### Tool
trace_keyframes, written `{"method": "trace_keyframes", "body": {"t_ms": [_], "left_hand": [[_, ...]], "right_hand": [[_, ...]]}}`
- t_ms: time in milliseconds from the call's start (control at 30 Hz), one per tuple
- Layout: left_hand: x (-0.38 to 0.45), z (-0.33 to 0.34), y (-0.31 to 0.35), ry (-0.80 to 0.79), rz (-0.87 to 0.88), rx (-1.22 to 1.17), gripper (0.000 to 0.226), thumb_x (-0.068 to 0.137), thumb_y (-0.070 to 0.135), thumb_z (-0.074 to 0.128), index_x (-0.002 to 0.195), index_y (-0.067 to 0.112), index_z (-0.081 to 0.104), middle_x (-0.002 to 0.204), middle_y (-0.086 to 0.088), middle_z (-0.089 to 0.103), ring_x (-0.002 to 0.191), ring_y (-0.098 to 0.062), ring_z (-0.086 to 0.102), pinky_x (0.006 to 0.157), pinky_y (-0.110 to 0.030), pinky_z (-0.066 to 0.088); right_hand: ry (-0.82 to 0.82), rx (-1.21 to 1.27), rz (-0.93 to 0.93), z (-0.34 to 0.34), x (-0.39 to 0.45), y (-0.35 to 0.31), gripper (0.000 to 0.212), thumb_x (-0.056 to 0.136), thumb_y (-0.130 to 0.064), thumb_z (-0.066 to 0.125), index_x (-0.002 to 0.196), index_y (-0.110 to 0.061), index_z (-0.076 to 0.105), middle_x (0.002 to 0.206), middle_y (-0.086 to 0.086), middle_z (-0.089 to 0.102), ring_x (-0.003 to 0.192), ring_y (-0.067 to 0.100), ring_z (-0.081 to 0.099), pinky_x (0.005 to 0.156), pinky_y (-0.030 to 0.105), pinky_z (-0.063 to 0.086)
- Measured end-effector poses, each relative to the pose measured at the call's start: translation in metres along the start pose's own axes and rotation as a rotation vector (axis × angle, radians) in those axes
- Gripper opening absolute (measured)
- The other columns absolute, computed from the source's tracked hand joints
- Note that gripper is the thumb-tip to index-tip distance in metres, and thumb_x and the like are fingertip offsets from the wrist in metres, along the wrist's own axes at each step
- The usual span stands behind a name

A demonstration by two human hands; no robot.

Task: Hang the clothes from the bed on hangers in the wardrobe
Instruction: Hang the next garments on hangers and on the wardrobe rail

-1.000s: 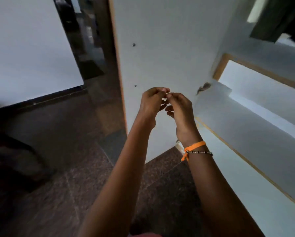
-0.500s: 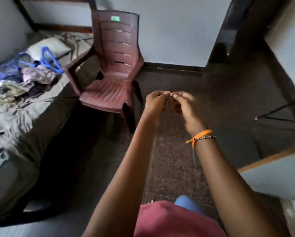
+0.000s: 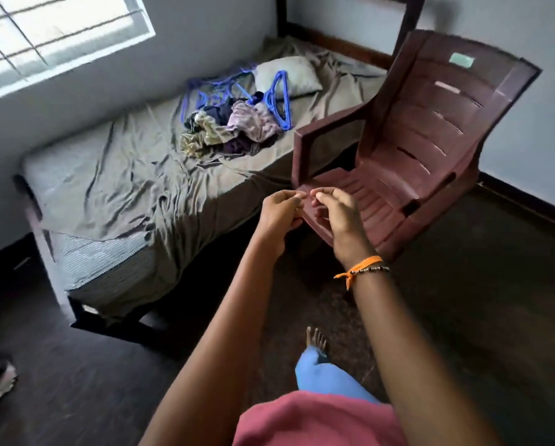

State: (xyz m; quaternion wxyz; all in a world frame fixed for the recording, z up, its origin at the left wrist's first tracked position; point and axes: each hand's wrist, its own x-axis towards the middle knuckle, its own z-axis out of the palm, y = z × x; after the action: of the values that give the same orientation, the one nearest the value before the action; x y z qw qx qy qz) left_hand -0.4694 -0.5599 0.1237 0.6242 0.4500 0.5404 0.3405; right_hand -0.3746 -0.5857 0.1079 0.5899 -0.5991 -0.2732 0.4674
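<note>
A small pile of crumpled clothes (image 3: pixel 234 127) lies on the bed (image 3: pixel 115 175) near its far end. Blue plastic hangers (image 3: pixel 279 98) lie tangled on and behind the pile. My left hand (image 3: pixel 279 214) and my right hand (image 3: pixel 337 217) are raised close together in front of me, well short of the clothes. The fingers of both are curled, with fingertips nearly meeting. Whether a thin thread sits between them is too fine to tell. The wardrobe is out of view.
A maroon plastic chair (image 3: pixel 424 149) stands beside the bed, just beyond my hands. A pillow (image 3: pixel 286 75) lies at the bed's far end under a window (image 3: pixel 54 37). Dark floor (image 3: pixel 463 317) spreads around my foot (image 3: pixel 316 339).
The view has swung from the white wardrobe door across the floor to the bed and chair. My hands stay together in the same curled pose throughout.
</note>
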Motion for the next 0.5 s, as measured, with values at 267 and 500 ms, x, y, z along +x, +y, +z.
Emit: {"method": "trace_keyframes", "body": {"t_ms": [267, 500], "left_hand": [[0.148, -0.046, 0.055, 0.12, 0.014, -0.17, 0.017, 0.096, 0.012, 0.048, 0.088, 0.015, 0.063, 0.072, 0.002, 0.056, 0.057, -0.005, 0.046, 0.056, -0.018, 0.041], [0.282, -0.107, 0.079, 0.278, -0.014, -0.233, 0.014, 0.096, 0.011, 0.049, 0.095, 0.012, 0.064, 0.078, 0.001, 0.054, 0.067, -0.007, 0.048, 0.067, -0.021, 0.043]], "right_hand": [[-0.245, -0.104, 0.067, 0.083, 0.155, -0.039, 0.023, 0.095, -0.006, 0.045, 0.079, -0.016, 0.059, 0.069, -0.002, 0.056, 0.053, 0.001, 0.049, 0.052, 0.012, 0.039], [-0.309, -0.164, 0.126, 0.172, 0.288, -0.03, 0.026, 0.095, -0.007, 0.044, 0.077, -0.016, 0.06, 0.07, -0.001, 0.056, 0.057, 0.006, 0.048, 0.052, 0.013, 0.038]]}}
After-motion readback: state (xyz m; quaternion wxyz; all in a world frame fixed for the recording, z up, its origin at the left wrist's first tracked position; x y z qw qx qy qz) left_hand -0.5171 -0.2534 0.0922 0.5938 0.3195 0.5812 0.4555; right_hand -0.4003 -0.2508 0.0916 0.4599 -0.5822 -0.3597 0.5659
